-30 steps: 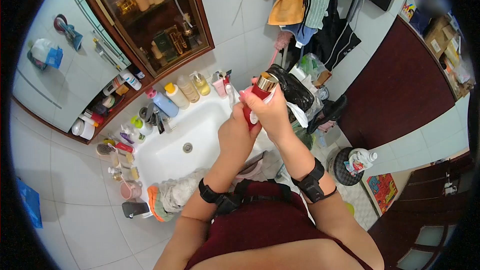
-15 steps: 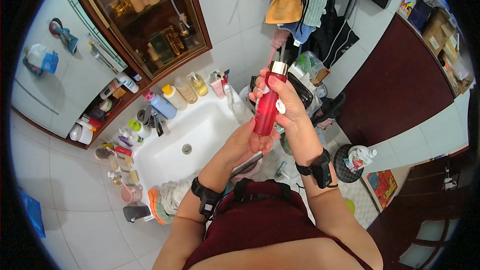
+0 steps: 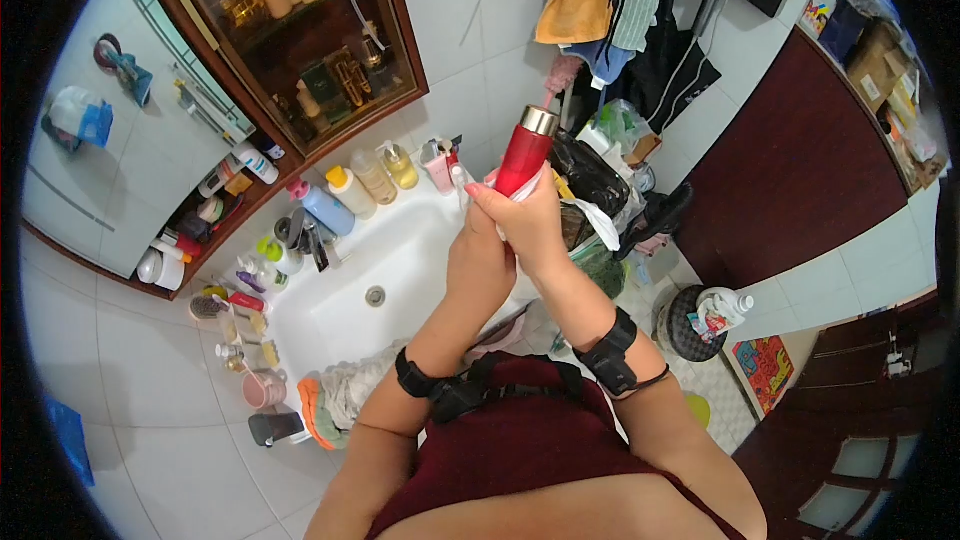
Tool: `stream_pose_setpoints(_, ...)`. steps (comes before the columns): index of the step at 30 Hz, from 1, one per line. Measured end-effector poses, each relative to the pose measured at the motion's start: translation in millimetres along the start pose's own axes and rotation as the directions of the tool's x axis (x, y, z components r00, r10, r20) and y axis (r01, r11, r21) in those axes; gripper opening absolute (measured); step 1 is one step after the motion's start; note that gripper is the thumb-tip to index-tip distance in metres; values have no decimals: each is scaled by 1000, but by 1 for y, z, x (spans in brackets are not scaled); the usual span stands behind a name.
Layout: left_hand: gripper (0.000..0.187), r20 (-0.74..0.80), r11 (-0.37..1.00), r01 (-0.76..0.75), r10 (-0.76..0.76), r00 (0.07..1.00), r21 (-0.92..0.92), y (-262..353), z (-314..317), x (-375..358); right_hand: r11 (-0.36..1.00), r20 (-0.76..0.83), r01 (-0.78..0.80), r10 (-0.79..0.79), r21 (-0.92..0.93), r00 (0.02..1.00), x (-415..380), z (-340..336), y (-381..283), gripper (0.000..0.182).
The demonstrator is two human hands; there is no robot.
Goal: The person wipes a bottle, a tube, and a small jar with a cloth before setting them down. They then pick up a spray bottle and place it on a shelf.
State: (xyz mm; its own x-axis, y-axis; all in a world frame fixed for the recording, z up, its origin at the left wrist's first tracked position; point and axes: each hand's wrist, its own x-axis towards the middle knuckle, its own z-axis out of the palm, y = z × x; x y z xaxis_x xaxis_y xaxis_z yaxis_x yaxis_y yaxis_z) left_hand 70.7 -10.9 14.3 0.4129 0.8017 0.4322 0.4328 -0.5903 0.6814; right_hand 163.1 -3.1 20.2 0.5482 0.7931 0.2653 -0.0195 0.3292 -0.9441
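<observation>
A red bottle with a shiny gold-coloured cap leans up and to the right above the sink's right rim. My right hand is closed round its lower half, with a white tissue pressed against the bottle and trailing out to the right. Just left and below, my left hand is closed at the bottle's bottom end, touching my right hand. The bottle's base and most of the left fingers are hidden behind the hands.
Below is a white sink with a tap. Several bottles, including a blue pump bottle, line its back ledge. A glass cabinet hangs above. Towels hang at the back, near a black bag. A stool stands right.
My right hand has slid down the bottle, and the tissue now spreads around it and out to the right. The bottle tilts more, and both hands have come together at its lower end.
</observation>
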Motion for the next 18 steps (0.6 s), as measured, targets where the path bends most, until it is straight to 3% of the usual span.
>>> stream_pose_setpoints(1,52,108,1000,-24,22,994,19,-3,-6,0,997,77,-53,58,-62,995,5,-6,2,38)
stream_pose_setpoints(3,54,321,995,-84,64,945,47,-12,-27,2,948,242,-299,266,109,933,12,-23,-4,41)
stream_pose_setpoints(6,50,306,983,-52,105,946,-176,-33,-60,25,802,512,-561,401,205,760,12,-44,-13,37)
stream_pose_setpoints(8,42,255,741,87,117,960,-666,-40,-48,48,663,717,-712,378,232,585,13,-49,-10,31)
stream_pose_setpoints(9,40,225,522,138,107,968,-841,-42,-41,53,618,833,-740,241,264,498,13,-48,1,41)
stream_pose_setpoints(11,36,429,489,318,130,894,-812,-22,-48,55,538,923,-804,118,251,367,10,-37,10,49)
stream_pose_setpoints(12,32,438,464,332,139,888,-821,-16,-45,57,501,952,-832,46,240,303,10,-31,11,53)
stream_pose_setpoints(13,28,447,439,346,148,882,-829,-11,-43,59,513,926,-800,23,311,376,6,-27,9,60)
stream_pose_setpoints(16,25,409,426,401,-79,909,-811,-5,-47,60,570,825,-772,266,283,499,0,-25,-6,60)
stream_pose_setpoints(17,23,334,480,343,-107,936,-808,-9,-44,63,648,681,-710,390,276,620,-7,-20,-17,48)
stream_pose_setpoints(18,23,264,515,286,-119,957,-808,-14,-41,65,755,644,-626,381,199,664,-9,-20,-13,43)
